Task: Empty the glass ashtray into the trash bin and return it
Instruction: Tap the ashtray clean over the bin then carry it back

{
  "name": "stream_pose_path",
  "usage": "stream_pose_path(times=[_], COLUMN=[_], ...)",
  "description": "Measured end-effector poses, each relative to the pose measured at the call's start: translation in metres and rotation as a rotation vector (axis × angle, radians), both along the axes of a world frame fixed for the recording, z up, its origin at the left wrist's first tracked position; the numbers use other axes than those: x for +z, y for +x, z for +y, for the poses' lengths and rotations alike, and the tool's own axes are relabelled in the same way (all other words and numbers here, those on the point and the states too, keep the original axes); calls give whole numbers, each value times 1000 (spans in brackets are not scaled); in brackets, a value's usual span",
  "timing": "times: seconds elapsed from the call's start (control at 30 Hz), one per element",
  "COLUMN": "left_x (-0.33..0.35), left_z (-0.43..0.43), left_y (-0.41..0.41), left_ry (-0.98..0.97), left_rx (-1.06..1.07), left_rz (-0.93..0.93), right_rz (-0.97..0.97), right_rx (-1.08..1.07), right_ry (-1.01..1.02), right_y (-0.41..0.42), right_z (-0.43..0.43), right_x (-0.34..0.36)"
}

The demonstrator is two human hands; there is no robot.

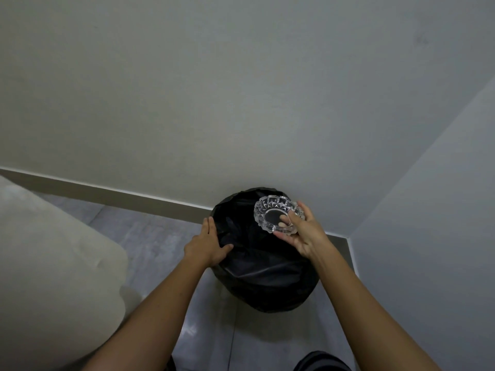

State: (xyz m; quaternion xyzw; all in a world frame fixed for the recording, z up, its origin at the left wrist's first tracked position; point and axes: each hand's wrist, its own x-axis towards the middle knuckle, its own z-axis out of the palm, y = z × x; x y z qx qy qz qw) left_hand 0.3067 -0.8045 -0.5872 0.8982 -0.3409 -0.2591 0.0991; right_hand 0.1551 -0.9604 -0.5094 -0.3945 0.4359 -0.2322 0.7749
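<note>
Dumping step in hand. My right hand (304,232) has its grip closed on the glass ashtray (278,217), pinching the near rim: the thumb lies across the inner side of the bowl, the fingers show through the glass from behind. The ashtray is held up over the far right part of the trash bin (263,266), tipped so its hollow faces me rather than down. The bin is lined with a black bag (267,274) and stands on the grey floor (150,236) in the corner, close against the wall (241,89). My left hand (207,246) lies flat, fingers spread, on the bin's left rim, pressing the bag and steadying the bin; its grip is wide and holds nothing. I cannot make out any ash or butts in the bowl; the dark disc at its centre looks like the bag seen through the base. Judgement: contents either gone or too small to tell, so the emptying may be near its end. Next move calls for turning the wrist so the hollow faces straight down over the opening, a light shake, keeping the pinch firm since cut glass is heavy and slick. A pale cushioned piece of furniture (53,263) sits to my left.
</note>
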Motion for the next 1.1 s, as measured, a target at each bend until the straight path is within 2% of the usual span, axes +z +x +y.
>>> stream_pose_path(times=[0.23, 0.3, 0.47, 0.57, 0.63, 0.7, 0.77, 0.83, 1.03, 1.1], left_x=[22, 41, 146, 223, 264, 332, 346, 394, 513, 541], left_z=[10, 14, 15, 24, 35, 56, 66, 90, 192, 230], left_y=[-8, -23, -50, -46, -54, -61, -75, -77, -99, -107], left_ry=[-7, -124, -512, -576, -600, -625, -693, -739, -788, -796], left_rx=[-28, -30, -29, 103, 108, 189, 206, 302, 517, 571], left_rz=[-74, -91, 104, 158, 183, 219, 255, 264, 110, 34], right_rz=[-79, -59, 32, 63, 71, 66, 70, 56, -35, -83], right_rx=[-18, -28, 39, 148, 230, 334, 370, 447, 841, 1004], right_ry=[-59, -58, -123, -174, -225, -197, -221, -203, -127, -167], right_y=[1, -3, -12, -10, -14, -17, -19, -11, -4, 2], right_z=[-3, 2, 20, 33, 47, 64, 77, 93, 165, 191], right_x=[21, 41, 128, 201, 244, 308, 321, 368, 477, 498])
